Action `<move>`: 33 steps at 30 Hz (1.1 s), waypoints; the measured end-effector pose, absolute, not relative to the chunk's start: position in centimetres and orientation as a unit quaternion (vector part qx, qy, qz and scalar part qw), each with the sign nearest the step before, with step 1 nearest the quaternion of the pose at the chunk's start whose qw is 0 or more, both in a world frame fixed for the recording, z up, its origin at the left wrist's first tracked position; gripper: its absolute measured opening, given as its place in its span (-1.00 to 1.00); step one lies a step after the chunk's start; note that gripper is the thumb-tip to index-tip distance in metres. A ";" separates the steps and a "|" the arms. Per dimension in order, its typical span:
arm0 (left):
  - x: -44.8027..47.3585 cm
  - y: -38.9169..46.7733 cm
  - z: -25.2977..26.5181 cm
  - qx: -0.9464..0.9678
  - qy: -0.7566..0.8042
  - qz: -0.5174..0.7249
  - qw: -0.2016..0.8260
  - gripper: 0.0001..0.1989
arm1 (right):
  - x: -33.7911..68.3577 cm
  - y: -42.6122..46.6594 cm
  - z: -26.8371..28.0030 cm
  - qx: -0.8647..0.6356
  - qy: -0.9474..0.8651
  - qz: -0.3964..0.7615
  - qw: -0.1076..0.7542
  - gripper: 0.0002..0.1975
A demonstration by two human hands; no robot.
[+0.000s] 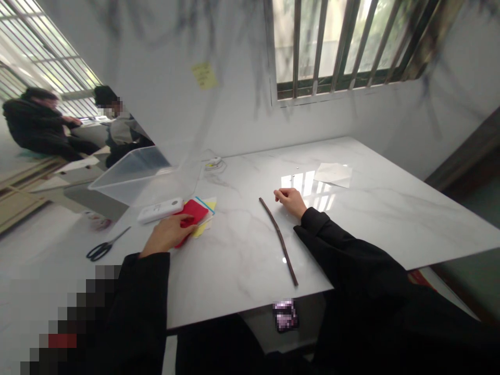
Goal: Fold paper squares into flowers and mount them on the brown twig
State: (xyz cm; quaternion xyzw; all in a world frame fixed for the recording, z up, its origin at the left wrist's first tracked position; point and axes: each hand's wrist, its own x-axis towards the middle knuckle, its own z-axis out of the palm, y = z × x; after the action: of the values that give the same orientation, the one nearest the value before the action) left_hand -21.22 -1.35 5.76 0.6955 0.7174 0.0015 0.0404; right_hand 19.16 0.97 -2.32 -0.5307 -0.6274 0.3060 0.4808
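Observation:
My left hand [167,233] is curled over a flat red piece [197,211], perhaps folded cloth or paper, with thumb and fingers closed on it. The piece lies on top of yellow and white paper sheets [203,226], beside a thin blue strip [205,205]. My right hand [291,201] rests on the table in a loose fist, and nothing shows in it. Close to its left, a thin, brown, slightly bent stick [279,237] lies on the tabletop, untouched by either hand.
On the marble-look table [242,281] are black-handled scissors [102,251], a white oblong device [161,210], a clear plastic bin [133,169], a small white item with a cord [214,162] and a white paper sheet [334,174]. Two people [39,122] sit at the far left.

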 end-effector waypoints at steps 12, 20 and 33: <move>-19.9 -2.7 5.4 0.628 0.777 0.003 -0.040 -0.49 | 19.2 1.0 -2.2 -0.527 -0.637 0.299 0.477 -0.54; -21.7 -2.2 5.3 0.633 0.774 0.017 -0.001 -0.39 | 19.2 0.8 -2.1 -0.525 -0.634 0.302 0.481 -0.55; -15.6 -3.3 9.2 0.662 0.714 0.228 0.017 -0.59 | 19.1 1.2 -2.3 -0.521 -0.637 0.302 0.482 -0.56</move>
State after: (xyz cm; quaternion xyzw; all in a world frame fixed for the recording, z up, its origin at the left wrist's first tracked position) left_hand -15.56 -3.32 9.24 0.6617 0.7142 0.2275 0.0169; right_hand 19.07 1.15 -2.35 -0.5211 -0.6365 0.3021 0.4817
